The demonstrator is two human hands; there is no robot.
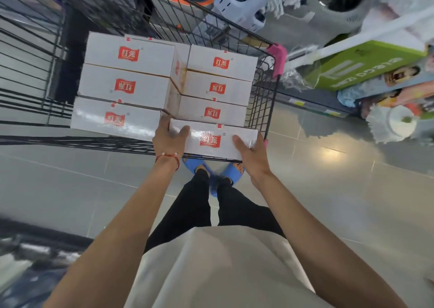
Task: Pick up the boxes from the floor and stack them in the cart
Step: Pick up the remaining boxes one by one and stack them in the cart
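A white box with a red logo sits at the near right corner of the black wire cart. My left hand grips the box's left end, thumb on top. On its right end my right hand holds it, thumb also on top. Several identical white boxes fill the cart in two columns behind it, the left column standing higher than the right.
Grey tiled floor surrounds the cart. A shelf at the right holds a green box, mops and packaged goods. A pink cloth hangs on the cart's far right corner. My feet in blue slippers stand just behind the cart.
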